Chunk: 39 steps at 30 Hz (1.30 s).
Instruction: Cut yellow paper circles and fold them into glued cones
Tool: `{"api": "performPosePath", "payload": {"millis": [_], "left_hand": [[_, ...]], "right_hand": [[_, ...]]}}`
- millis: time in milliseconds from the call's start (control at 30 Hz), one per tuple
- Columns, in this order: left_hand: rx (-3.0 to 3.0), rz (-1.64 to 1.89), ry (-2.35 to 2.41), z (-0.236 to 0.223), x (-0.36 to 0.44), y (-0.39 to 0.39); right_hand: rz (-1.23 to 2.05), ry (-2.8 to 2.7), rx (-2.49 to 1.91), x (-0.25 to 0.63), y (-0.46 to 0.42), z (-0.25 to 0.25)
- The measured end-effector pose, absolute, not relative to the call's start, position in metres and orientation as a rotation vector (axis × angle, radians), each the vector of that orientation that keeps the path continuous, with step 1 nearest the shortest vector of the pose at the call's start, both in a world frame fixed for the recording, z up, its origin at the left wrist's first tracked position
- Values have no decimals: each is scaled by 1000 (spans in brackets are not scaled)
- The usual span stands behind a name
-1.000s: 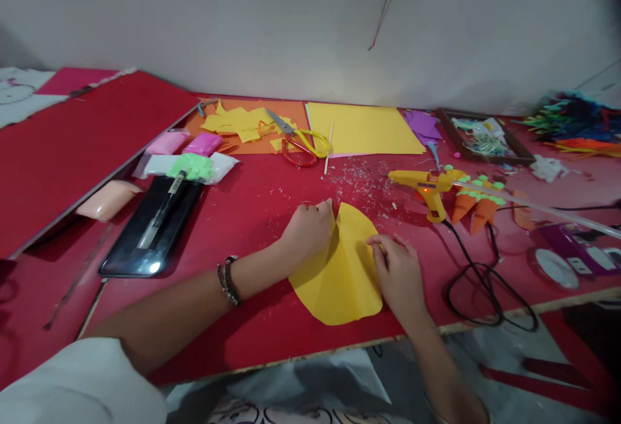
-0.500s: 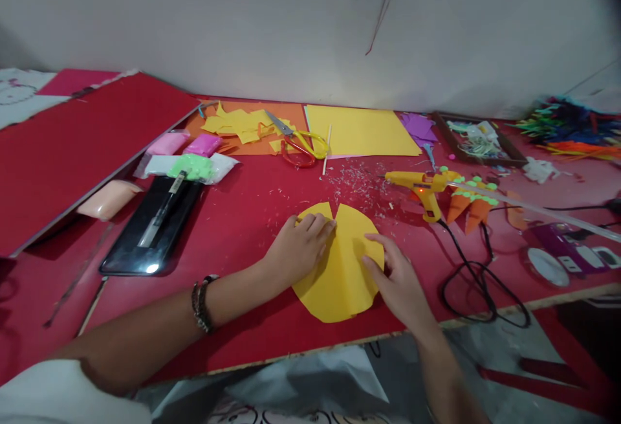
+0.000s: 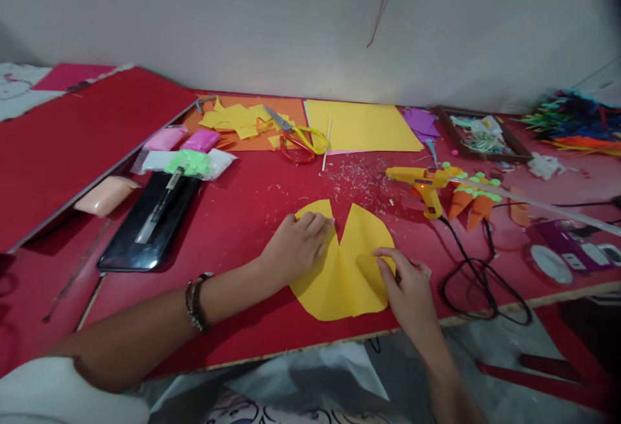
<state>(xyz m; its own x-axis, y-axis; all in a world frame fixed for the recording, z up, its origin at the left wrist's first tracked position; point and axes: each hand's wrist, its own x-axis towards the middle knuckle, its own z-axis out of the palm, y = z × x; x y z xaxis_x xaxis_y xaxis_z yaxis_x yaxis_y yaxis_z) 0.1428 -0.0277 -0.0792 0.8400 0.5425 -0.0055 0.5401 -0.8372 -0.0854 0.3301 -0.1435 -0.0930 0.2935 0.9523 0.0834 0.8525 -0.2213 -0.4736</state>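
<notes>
A round sheet of yellow paper (image 3: 334, 298) lies near the table's front edge. A V-shaped slit opens from its far rim to about its middle, and creases run from there. My left hand (image 3: 298, 246) lies over the left part, its bent fingers close together and holding the paper down beside the slit. At the right rim, my right hand (image 3: 410, 281) pinches the paper between thumb and fingers and lifts that side a little. Beyond the sheet lie scissors (image 3: 305, 141) with one red and one yellow handle, and a thin white stick (image 3: 326, 145).
Right of the paper stands a yellow glue gun (image 3: 422, 181) with a black cord (image 3: 466, 259), beside orange paper carrots (image 3: 473, 200). Left are a black phone (image 3: 145, 230) with a pen (image 3: 162, 204) and clay packets (image 3: 189, 164). Yellow sheets (image 3: 359, 126) and a brown tray (image 3: 519, 145) lie behind.
My right hand has moved slightly right and drawn the paper's right half with it. The slit has widened from a narrow notch into a broad V. My left hand has stayed nearly in place.
</notes>
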Motion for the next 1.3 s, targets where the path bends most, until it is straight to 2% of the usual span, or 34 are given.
{"api": "performPosePath", "payload": {"millis": [267,500,800,1300], "left_hand": [[-3123,-56,-657,-77,127,-40],[-3082,10,-899,-80,113,-54],[-3139,-20,-1026,-86,111,-58],[-3163,-56,-1018,-89,108,-55]], "right_hand": [[291,-1738,-2012,322,-126,-88],[354,-1774,-1946,316,-105,-83],[430,-1694,-1986,306,-131,-87],[180,-1761,-2048,307,-154,-94]]}}
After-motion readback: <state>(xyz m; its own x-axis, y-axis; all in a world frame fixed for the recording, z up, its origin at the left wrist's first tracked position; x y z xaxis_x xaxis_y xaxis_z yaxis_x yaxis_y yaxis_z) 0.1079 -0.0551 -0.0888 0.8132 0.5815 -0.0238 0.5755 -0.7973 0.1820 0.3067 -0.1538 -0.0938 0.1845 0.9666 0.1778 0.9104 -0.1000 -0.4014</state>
